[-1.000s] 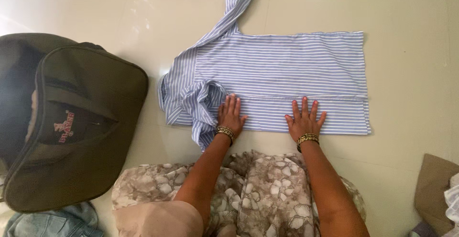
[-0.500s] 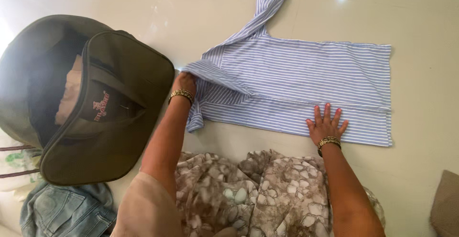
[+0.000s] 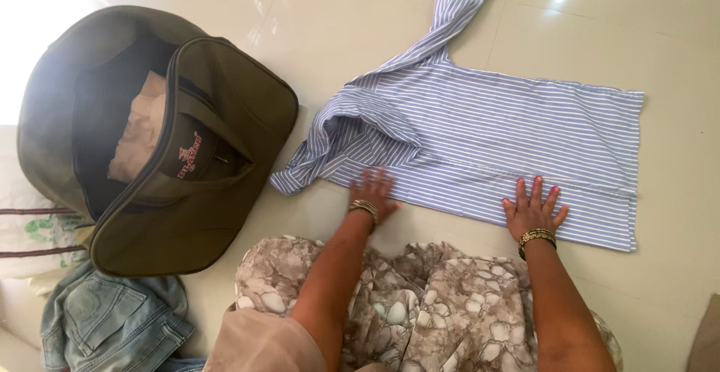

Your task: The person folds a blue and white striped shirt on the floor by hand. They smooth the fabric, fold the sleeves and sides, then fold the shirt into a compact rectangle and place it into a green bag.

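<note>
A blue-and-white striped shirt (image 3: 495, 136) lies spread on the pale tiled floor, one sleeve (image 3: 457, 4) stretched away toward the top and its collar end bunched up at the left. My left hand (image 3: 373, 192) lies flat, fingers spread, on the near edge of the shirt just right of the bunched collar. My right hand (image 3: 534, 208) presses flat on the near edge further right. Both wrists wear gold bangles. Neither hand grips anything.
An open olive-green bag (image 3: 157, 139) with a pale cloth inside sits to the left of the shirt. Folded denim (image 3: 112, 323) lies at the lower left beside a white sack (image 3: 26, 229). My patterned lap cloth (image 3: 420, 297) fills the bottom centre.
My left hand has let go of the collar end at the left and come back down flat on the shirt's near edge. The view has shifted, so everything sits further right.
</note>
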